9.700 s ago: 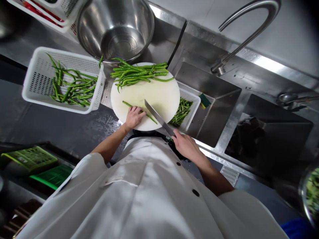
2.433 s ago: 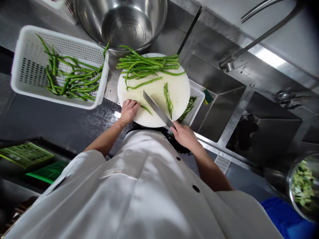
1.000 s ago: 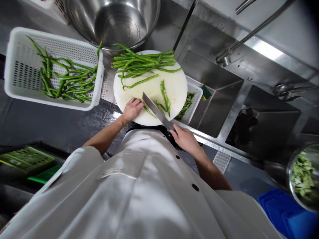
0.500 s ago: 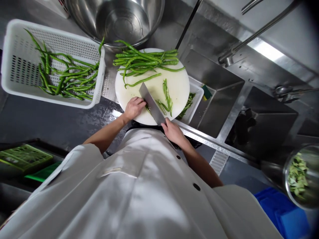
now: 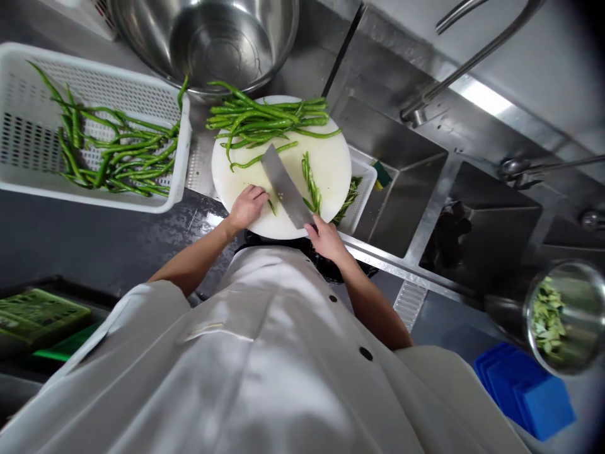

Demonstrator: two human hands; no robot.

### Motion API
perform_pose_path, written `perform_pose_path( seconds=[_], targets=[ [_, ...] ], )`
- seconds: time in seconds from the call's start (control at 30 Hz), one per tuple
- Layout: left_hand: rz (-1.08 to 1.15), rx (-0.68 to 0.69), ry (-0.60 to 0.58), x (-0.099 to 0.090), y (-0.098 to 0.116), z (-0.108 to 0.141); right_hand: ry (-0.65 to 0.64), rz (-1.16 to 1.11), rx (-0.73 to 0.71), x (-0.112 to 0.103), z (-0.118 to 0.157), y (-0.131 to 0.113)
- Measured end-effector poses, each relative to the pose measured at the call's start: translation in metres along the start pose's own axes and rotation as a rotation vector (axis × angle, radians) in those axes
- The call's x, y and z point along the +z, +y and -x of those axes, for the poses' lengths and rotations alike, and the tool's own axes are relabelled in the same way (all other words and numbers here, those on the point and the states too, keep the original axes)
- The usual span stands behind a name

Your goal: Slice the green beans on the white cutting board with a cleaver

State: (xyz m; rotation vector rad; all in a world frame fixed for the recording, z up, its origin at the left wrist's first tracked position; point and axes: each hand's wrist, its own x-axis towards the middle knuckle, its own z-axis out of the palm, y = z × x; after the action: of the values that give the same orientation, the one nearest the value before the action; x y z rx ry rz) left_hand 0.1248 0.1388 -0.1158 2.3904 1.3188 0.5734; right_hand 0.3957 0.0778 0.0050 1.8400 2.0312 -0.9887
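Observation:
My right hand [image 5: 326, 238] grips the handle of a cleaver [image 5: 285, 189], its broad blade tilted over the round white cutting board [image 5: 338, 154]. At the board's near left, my left hand [image 5: 249, 206] is closed on a short piece of green chili pepper [image 5: 271, 207], apart from the blade. Sliced pepper strips [image 5: 309, 183] lie just right of the cleaver, partly covered by it. A heap of long whole green peppers [image 5: 269, 120] rests across the board's far side, with one single pepper [image 5: 259, 157] in front of it.
A white basket [image 5: 184, 145] with more whole peppers stands left. Behind the board is a large steel bowl [image 5: 288, 38]. Right of it, a white basket [image 5: 363, 198] of cut peppers sits by the sink [image 5: 406, 195], under a faucet [image 5: 463, 69]. A pot [image 5: 586, 315] holds cut greens at far right.
The cleaver blade has moved away from my left hand and leans flatter, over part of the sliced strips. My left hand still holds the pepper piece. The whole view has shifted slightly.

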Motion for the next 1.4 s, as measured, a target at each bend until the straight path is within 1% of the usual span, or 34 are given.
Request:
perform_pose_path(
  seconds=[0.07,0.13,0.17,0.23,0.3,0.4,0.5,0.63,0.7,0.8,0.97,1.07,1.13,1.2,1.27,1.33,1.4],
  targets=[
    [0.049,-0.021,0.05,-0.006,-0.006,0.001,0.098,0.006,0.025,-0.011,0.011,0.015],
    [0.056,-0.077,0.109,-0.014,-0.012,0.003,0.176,0.0,0.054,-0.023,0.025,0.027],
    [0.033,-0.112,0.124,-0.017,-0.015,0.004,0.201,-0.001,0.065,-0.028,0.033,0.031],
    [-0.038,-0.18,0.111,-0.022,-0.019,0.008,0.214,0.028,0.079,-0.034,0.047,0.033],
    [-0.103,-0.241,0.063,-0.024,-0.018,0.013,0.164,0.097,0.082,-0.036,0.058,0.029],
    [-0.141,-0.316,0.023,-0.018,-0.01,0.019,0.013,0.21,0.059,-0.031,0.068,0.016],
    [-0.125,-0.357,0.046,-0.01,-0.003,0.022,-0.093,0.272,0.019,-0.023,0.068,0.0],
    [-0.117,-0.312,0.126,-0.003,-0.004,0.025,-0.164,0.277,-0.01,-0.017,0.053,-0.017],
    [-0.121,-0.29,0.148,-0.001,-0.007,0.027,-0.177,0.269,-0.014,-0.017,0.046,-0.021],
    [-0.111,-0.279,0.136,-0.001,-0.009,0.027,-0.164,0.27,-0.008,-0.02,0.042,-0.02],
    [-0.085,-0.228,0.082,0.0,-0.001,0.021,-0.108,0.318,0.035,-0.028,0.051,-0.017],
    [-0.064,-0.23,0.065,0.002,0.006,0.021,-0.122,0.339,0.023,-0.03,0.056,-0.018],
    [-0.052,-0.235,0.074,0.001,0.006,0.023,-0.135,0.346,0.008,-0.032,0.06,-0.015],
    [-0.054,-0.243,0.111,-0.004,-0.001,0.022,-0.124,0.351,0.006,-0.032,0.066,-0.009],
    [-0.07,-0.274,0.176,-0.014,-0.015,0.015,-0.104,0.34,-0.009,-0.031,0.072,-0.001],
    [-0.081,-0.29,0.211,-0.025,-0.033,-0.004,-0.109,0.295,-0.057,-0.026,0.075,0.007],
    [-0.065,-0.243,0.166,-0.031,-0.051,-0.032,-0.138,0.217,-0.102,-0.016,0.073,0.012]
  ],
)
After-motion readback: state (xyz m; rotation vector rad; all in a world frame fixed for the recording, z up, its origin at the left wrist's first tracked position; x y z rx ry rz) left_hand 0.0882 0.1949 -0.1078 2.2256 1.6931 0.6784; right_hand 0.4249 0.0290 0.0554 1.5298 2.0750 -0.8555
